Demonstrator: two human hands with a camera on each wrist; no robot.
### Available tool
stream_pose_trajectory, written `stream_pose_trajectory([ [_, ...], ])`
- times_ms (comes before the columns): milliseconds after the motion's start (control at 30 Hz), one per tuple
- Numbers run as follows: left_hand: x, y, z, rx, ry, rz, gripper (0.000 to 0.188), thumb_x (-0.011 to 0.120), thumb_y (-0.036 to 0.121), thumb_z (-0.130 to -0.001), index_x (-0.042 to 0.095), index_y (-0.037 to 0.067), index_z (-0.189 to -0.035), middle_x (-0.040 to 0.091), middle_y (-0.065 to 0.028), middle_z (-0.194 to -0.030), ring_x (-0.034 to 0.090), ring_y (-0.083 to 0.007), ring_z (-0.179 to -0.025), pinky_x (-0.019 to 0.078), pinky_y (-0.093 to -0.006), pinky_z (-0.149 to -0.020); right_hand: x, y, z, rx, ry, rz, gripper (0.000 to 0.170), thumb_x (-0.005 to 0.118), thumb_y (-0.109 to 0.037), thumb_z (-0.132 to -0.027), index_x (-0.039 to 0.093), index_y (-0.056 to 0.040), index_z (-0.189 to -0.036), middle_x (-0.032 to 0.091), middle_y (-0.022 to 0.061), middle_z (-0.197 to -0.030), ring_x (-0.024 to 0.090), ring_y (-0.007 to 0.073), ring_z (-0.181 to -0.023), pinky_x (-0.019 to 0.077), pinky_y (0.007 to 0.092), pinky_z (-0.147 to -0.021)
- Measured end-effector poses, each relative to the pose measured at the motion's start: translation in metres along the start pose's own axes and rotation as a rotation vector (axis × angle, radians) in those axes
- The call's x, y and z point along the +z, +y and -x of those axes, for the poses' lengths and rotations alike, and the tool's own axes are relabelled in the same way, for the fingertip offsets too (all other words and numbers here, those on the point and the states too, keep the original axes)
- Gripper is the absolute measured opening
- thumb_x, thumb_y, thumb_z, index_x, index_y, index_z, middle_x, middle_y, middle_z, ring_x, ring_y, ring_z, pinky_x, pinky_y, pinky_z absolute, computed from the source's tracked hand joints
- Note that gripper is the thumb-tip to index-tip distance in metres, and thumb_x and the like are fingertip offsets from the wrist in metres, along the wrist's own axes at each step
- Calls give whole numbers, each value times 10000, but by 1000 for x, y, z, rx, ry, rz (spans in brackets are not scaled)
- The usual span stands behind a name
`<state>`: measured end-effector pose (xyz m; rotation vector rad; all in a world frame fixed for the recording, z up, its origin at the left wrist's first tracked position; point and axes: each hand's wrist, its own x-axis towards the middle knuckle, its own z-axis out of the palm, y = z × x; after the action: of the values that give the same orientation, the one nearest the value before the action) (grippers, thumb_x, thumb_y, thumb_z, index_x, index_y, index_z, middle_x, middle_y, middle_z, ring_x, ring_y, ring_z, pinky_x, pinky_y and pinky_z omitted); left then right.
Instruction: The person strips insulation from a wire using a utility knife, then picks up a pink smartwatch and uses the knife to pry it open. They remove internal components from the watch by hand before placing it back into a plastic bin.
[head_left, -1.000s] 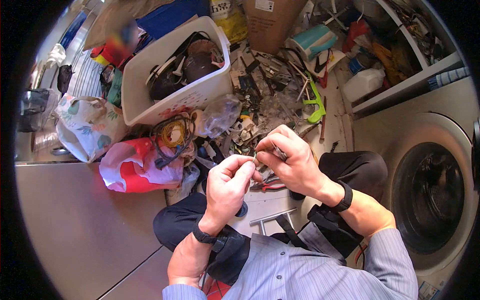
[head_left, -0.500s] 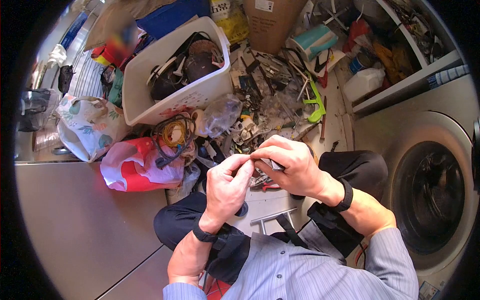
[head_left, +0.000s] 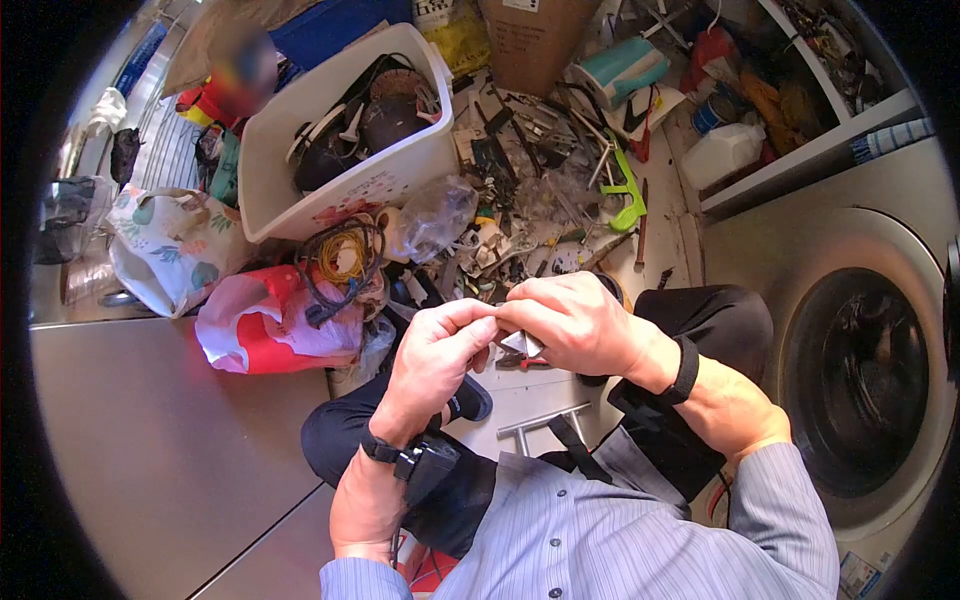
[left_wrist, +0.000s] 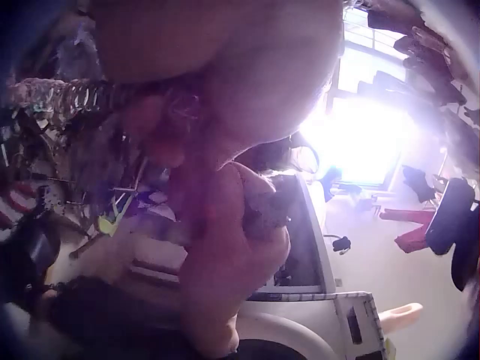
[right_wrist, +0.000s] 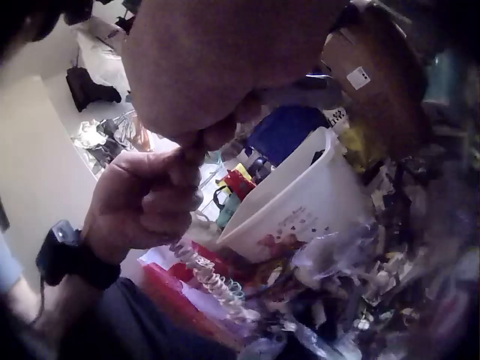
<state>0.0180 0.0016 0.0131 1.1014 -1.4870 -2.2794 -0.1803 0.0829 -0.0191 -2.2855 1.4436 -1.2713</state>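
Observation:
My left hand [head_left: 432,350] and right hand [head_left: 575,325] meet fingertip to fingertip above my lap. The left thumb and forefinger pinch the end of a pale coiled wire [right_wrist: 214,281], which hangs below that hand in the right wrist view. Its pinched end is hidden between the fingers. My right hand grips a silver metal tool [head_left: 522,343], whose angular end sticks out under the fingers; most of it is covered by the palm. Its forefinger and thumb press close against the left fingertips. In the left wrist view the coiled wire [left_wrist: 71,94] stretches out sideways.
Red-handled pliers [head_left: 525,362] lie on the floor beneath the hands, with a metal T-shaped bar [head_left: 540,425] nearer me. Scrap and loose parts [head_left: 540,190] cover the floor ahead. A white bin [head_left: 350,195] and a washing machine [head_left: 730,240] stand either side.
A thin greenish strand showed between the fingertips a second ago; now the fingers cover it. The right hand has turned and its metal tool shows lower. The head view has shifted slightly.

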Motion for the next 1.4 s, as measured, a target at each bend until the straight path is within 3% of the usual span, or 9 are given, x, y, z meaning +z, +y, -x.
stream_pose_trajectory([
  [233, 9, 2, 0, 54, 88, -62, 187, 599, 141, -1004, 727, 4, -996, 700, -11, -750, 510, -27, -607, 404, -209, -554, 3, -9, -4, 320, 117, -253, 107, 733, -50, -862, 662, -28, -940, 676, 142, -831, 692, 313, -708, 547, 384, -593],
  [300, 12, 3, -1, 57, 106, -67, 187, 600, 142, -1001, 725, 7, -974, 690, -6, -729, 505, -24, -593, 397, -208, -539, 0, -13, -6, 366, 125, -322, 78, 700, -70, -922, 656, -10, -946, 671, 130, -788, 671, 242, -636, 523, 354, -579],
  [400, 14, 3, -1, 65, 130, -17, 169, 596, 134, -993, 704, 27, -918, 682, -17, -724, 518, -33, -564, 377, -184, -516, -7, -21, -11, 815, 27, -717, 129, 622, -126, -1018, 638, -6, -974, 592, 24, -659, 548, 61, -614, 456, 272, -540],
  [500, 14, 6, 0, 80, 137, -22, 177, 592, 123, -987, 714, 16, -916, 668, -9, -706, 505, -26, -580, 383, -207, -525, -7, -19, -12, 928, 45, -827, 133, 600, -141, -1035, 626, -22, -982, 575, -4, -675, 518, 51, -603, 425, 252, -531],
  [833, 15, 0, 0, 87, 175, 106, 167, 592, 121, -980, 708, 25, -909, 649, -1, -696, 514, -34, -585, 383, -202, -532, -9, -12, -15, 969, 26, -987, 163, 583, -168, -1050, 619, -22, -988, 573, -21, -735, 490, 46, -616, 399, 241, -536],
  [1033, 16, -1, 0, 106, 195, 117, 171, 582, 117, -989, 707, 25, -916, 648, 1, -696, 522, -39, -584, 387, -199, -533, -6, -15, -9, 906, 31, -1102, 213, 590, -141, -1046, 660, 0, -1190, 650, -5, -821, 534, 41, -675, 422, 217, -581],
  [1133, 17, 3, 2, 103, 179, 96, 170, 581, 111, -990, 706, 27, -910, 632, 11, -691, 504, -32, -589, 381, -202, -536, -6, -18, -12, 815, 51, -737, 122, 674, -69, -955, 708, 8, -1043, 717, 91, -842, 658, 130, -744, 537, 317, -683],
  [1367, 20, -4, 1, 180, 140, -74, 172, 559, 76, -978, 667, 17, -858, 535, 69, -723, 421, -9, -671, 344, -215, -567, 1, -5, -8, 504, 155, -278, 58, 663, -52, -942, 654, 5, -942, 648, 138, -751, 631, 196, -661, 506, 357, -623],
  [1400, 24, -2, 7, 229, 138, -128, 172, 553, 70, -976, 662, 17, -853, 529, 73, -728, 418, -11, -668, 341, -215, -567, -1, 2, -9, 616, 208, -262, 66, 654, -57, -950, 647, 8, -942, 639, 127, -742, 608, 185, -651, 500, 351, -622],
])
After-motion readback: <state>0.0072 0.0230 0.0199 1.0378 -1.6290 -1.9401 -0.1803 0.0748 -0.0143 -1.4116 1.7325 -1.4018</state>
